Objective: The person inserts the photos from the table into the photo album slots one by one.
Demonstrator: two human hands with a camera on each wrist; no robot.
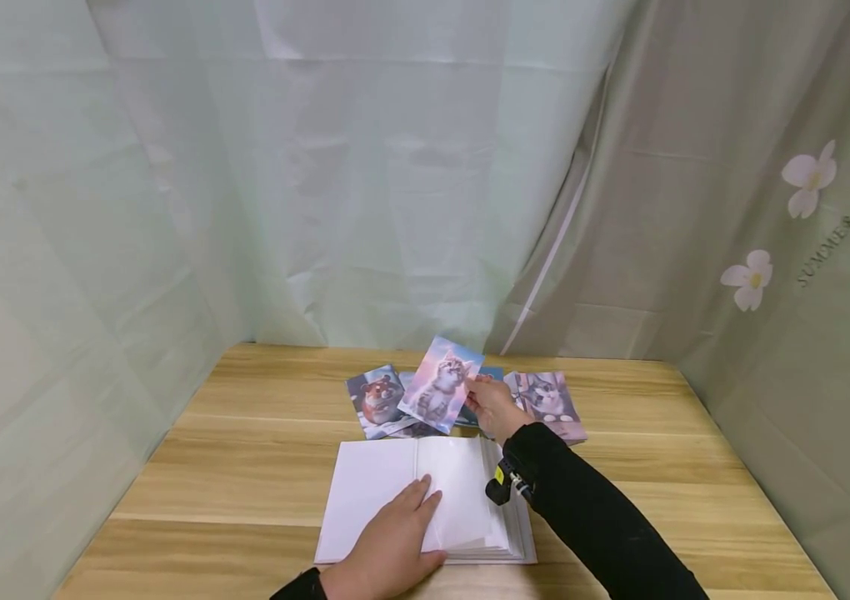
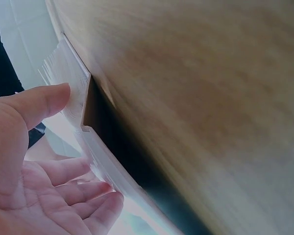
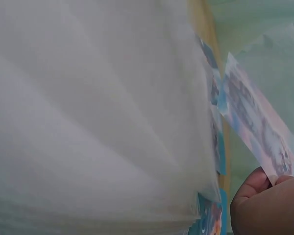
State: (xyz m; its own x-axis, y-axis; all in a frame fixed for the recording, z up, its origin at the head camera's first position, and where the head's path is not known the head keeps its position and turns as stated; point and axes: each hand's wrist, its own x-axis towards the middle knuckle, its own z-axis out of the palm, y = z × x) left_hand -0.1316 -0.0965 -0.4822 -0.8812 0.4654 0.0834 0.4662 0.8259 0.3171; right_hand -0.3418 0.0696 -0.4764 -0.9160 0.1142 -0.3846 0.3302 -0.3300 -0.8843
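An open photo album (image 1: 376, 475) with white pages and clear sleeves lies at the front of the table. My left hand (image 1: 392, 537) rests on it with fingers spread near the middle fold; in the left wrist view the thumb and fingers of the left hand (image 2: 44, 166) lie over the album's pages (image 2: 71, 73). Beyond the album's far edge, my right hand (image 1: 494, 407) pinches a kitten picture card (image 1: 442, 385) by its right edge. In the right wrist view the card (image 3: 259, 120) is held up, tilted, between thumb and fingers.
Behind the album lie more picture cards: a hamster card (image 1: 380, 400) at the left, a blue-edged card (image 1: 491, 372) partly hidden by the right hand, and a stack with a grey-and-white cat (image 1: 547, 400) at the right. A pale curtain (image 1: 395, 208) hangs behind the wooden table (image 1: 245, 467).
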